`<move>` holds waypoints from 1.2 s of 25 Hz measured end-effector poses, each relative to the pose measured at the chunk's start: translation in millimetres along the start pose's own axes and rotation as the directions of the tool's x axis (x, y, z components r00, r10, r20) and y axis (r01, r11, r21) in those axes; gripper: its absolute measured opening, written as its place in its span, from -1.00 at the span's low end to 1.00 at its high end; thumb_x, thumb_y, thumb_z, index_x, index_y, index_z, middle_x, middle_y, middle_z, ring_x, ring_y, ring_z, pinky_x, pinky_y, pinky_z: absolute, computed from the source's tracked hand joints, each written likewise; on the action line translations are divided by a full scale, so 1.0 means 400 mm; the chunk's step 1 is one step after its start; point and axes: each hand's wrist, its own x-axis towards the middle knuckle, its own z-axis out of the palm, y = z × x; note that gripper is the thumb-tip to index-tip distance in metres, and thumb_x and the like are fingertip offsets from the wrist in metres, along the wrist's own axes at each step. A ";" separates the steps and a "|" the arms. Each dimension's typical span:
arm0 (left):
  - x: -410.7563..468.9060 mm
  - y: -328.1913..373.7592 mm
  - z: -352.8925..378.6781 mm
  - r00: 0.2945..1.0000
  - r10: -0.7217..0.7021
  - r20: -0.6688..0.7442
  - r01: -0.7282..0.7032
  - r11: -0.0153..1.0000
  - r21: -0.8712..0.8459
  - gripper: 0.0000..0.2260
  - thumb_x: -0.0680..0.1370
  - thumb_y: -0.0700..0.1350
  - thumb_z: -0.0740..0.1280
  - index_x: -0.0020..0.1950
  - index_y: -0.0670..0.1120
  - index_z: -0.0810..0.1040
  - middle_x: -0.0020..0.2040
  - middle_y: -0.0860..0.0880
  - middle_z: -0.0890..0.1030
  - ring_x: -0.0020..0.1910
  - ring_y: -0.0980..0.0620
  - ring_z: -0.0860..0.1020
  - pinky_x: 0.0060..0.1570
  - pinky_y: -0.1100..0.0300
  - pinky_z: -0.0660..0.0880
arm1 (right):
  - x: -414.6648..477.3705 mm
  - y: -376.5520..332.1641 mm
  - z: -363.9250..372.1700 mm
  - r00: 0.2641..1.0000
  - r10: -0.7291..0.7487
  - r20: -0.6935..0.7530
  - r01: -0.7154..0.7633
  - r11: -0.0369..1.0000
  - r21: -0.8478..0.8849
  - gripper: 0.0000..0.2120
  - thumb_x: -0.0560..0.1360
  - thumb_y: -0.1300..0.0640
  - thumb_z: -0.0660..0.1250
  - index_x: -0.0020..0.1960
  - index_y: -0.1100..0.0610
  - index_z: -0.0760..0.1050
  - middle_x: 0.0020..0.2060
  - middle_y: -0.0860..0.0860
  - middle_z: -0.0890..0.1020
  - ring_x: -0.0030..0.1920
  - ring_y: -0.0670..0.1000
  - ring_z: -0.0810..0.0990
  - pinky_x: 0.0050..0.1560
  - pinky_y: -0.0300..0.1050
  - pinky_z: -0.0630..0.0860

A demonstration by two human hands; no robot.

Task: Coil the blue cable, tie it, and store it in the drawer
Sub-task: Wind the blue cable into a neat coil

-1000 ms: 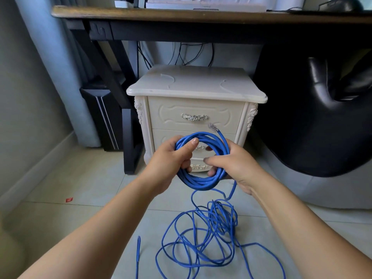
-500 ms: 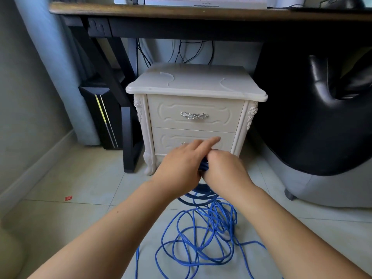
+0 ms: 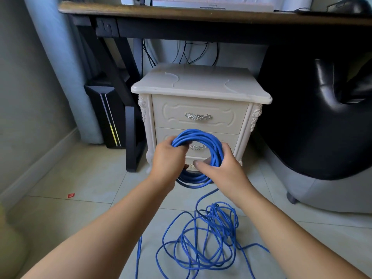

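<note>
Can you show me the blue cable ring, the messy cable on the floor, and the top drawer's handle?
blue cable ring (image 3: 198,134): head view, top of the loop.
messy cable on the floor (image 3: 218,216): head view, middle of the tangle.
top drawer handle (image 3: 198,117): head view, its middle.

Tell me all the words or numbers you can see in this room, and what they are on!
No text here can be read.
White device on the desk: a small dark mark on its front edge, too blurred to read.
Red scrap on the floor: a pale mark, too small to read.
Blue cable and cabinet: no print shows.
</note>
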 end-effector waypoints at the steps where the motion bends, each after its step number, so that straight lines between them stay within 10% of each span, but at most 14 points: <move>1: 0.001 -0.001 0.003 0.999 -0.040 -0.028 0.038 0.997 -0.073 -0.87 0.57 -0.23 0.29 -0.04 -0.07 0.63 -0.44 0.01 0.39 -0.47 0.05 0.36 -0.53 0.29 0.39 | -0.001 0.002 0.007 0.999 0.027 0.017 -0.028 0.997 0.066 -0.60 0.31 -0.10 0.50 0.05 -0.11 0.39 -0.14 0.00 0.66 -0.11 -0.02 0.64 -0.09 -0.05 0.62; 8: -0.028 -0.019 0.011 0.970 -0.209 0.123 0.224 0.968 -0.117 -0.89 0.54 -0.13 0.38 0.00 -0.16 0.59 -0.42 -0.01 0.54 -0.42 0.07 0.48 -0.24 0.21 0.41 | 0.029 0.029 0.009 0.987 0.124 -0.097 -0.090 0.949 0.303 -0.74 0.42 0.35 0.33 -0.20 0.01 0.40 -0.45 -0.08 0.54 -0.31 0.05 0.60 -0.12 0.14 0.65; 11: -0.031 -0.003 -0.006 0.984 -0.069 0.167 0.031 0.974 0.222 -0.90 0.51 -0.06 0.41 -0.02 -0.05 0.61 -0.25 0.06 0.60 -0.30 0.11 0.48 -0.36 0.42 0.36 | 0.055 0.025 -0.028 0.986 0.009 -0.168 0.006 0.996 0.087 -0.74 0.41 0.35 0.25 -0.18 -0.03 0.45 -0.48 -0.12 0.52 -0.32 0.09 0.57 -0.14 0.00 0.55; 16: -0.027 -0.012 -0.022 0.832 0.400 0.383 -0.549 0.691 0.470 -0.36 0.41 -0.23 0.38 0.45 0.12 0.35 0.22 0.09 0.54 0.20 0.14 0.50 0.12 0.29 0.40 | 0.033 -0.003 -0.024 0.971 -0.230 0.069 0.235 0.854 -0.464 -0.78 0.43 0.27 0.24 -0.13 -0.02 0.30 -0.26 0.05 0.56 -0.21 0.18 0.58 -0.19 0.01 0.53; 20: -0.033 -0.003 -0.010 0.832 0.416 0.367 -0.554 0.604 0.572 -0.48 0.44 -0.27 0.27 0.35 0.11 0.46 -0.06 0.03 0.61 -0.05 -0.07 0.58 -0.07 0.03 0.52 | 0.019 -0.024 -0.015 0.939 -0.325 0.114 0.324 0.719 -0.615 -0.79 0.47 0.22 0.26 -0.05 -0.03 0.28 -0.19 0.01 0.55 -0.12 0.20 0.51 -0.18 -0.02 0.45; 25: -0.023 0.006 -0.011 0.902 0.392 0.178 -0.431 0.823 0.370 -0.77 0.50 -0.27 0.32 -0.05 0.07 0.61 -0.32 0.12 0.60 -0.34 0.20 0.52 -0.28 0.20 0.45 | 0.037 -0.016 -0.043 0.994 -0.106 -0.027 0.097 0.971 -0.217 -0.74 0.37 0.06 0.43 -0.02 -0.03 0.41 -0.19 -0.03 0.63 -0.14 0.09 0.62 -0.11 -0.03 0.53; 30: -0.005 0.025 -0.018 0.970 0.235 -0.063 -0.235 0.972 0.009 -0.80 0.53 -0.24 0.34 -0.11 0.08 0.60 -0.43 0.15 0.53 -0.46 0.18 0.43 -0.33 0.14 0.51 | 0.032 0.007 -0.047 0.966 0.014 0.257 -0.031 0.998 0.061 -0.79 0.45 0.09 0.49 0.01 0.02 0.49 -0.13 0.01 0.66 -0.21 -0.08 0.70 -0.24 -0.22 0.57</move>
